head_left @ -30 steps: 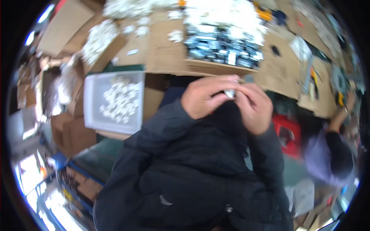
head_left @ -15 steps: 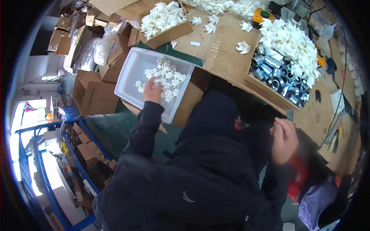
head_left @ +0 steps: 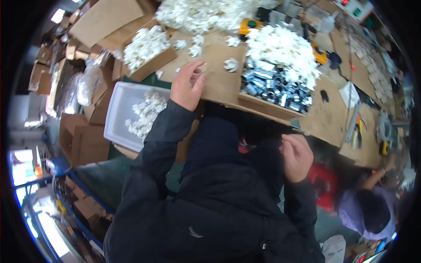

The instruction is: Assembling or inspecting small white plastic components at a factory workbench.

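My left hand (head_left: 188, 85) is over the near edge of the cardboard-covered bench (head_left: 215, 85), its fingers loosely bent and apart, with nothing seen in them. Below and left of it sits a translucent plastic tub (head_left: 115, 116) holding a heap of small white plastic pieces with pointed flaps (head_left: 147, 111), partly hidden by my sleeve. My right hand (head_left: 297, 158) hovers in front of the bench edge, fingers curled together; whatever they may hold is hidden. Nearest to it stands a shallow cardboard box (head_left: 265, 109) with shiny metal sleeves (head_left: 274, 87) and more white pieces (head_left: 280, 48).
Another cardboard box (head_left: 153, 63) of white pieces stands behind the tub. A large white pile (head_left: 206, 15) covers the bench's back. Pliers (head_left: 359, 131) lie at right. A co-worker in a purple top (head_left: 351, 212) is at lower right. Blue racking (head_left: 83, 186) stands at lower left.
My left hand has left the tub and moved up and right to the bench edge. The whole view has shifted, so the bench things appear further left. My right hand remains curled.
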Demonstrator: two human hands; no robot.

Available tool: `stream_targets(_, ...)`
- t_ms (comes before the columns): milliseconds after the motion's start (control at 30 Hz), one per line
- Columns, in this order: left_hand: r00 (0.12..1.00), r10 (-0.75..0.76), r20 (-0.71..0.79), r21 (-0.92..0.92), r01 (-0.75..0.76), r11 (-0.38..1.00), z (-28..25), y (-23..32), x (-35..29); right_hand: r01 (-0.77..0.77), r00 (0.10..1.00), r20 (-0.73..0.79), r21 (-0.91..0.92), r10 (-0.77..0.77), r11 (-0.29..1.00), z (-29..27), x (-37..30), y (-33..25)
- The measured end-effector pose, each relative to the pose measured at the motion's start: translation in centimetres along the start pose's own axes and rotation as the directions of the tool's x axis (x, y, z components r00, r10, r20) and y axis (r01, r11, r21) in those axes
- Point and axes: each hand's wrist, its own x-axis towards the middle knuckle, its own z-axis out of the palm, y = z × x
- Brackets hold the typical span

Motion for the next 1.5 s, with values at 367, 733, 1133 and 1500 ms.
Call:
stream_targets(367, 0.956, 0.022, 0.293, 0.411, -0.147, 0.900, 6.8, -0.9, 4.1, -0.012, 0.935, -0.352, -0.148, -0.041, 0.989, -8.5, 1.9, 0.1)
stream_targets(733, 0.984, -0.129, 0.124, -0.071, 0.138, 0.988, 7.6, -1.2, 1.4, -0.135, 0.865, -0.469, -0.560, -0.178, 0.817, -21.0, 14.1, 7.9)
stream_targets(1133, 0.991, -0.084, 0.109, -0.161, 0.101, 0.982, 7.4, -3.3, 0.3, -0.136, 0.927, -0.312, -0.795, -0.206, 0.591, -22.2, 17.6, 12.3)
stream_targets(1500, 0.977, -0.192, 0.091, -0.326, 0.212, 0.921, 6.8, -3.6, 0.5, -0.071, 0.891, -0.374, -0.675, -0.258, 0.734, -21.7, 13.3, 7.3)
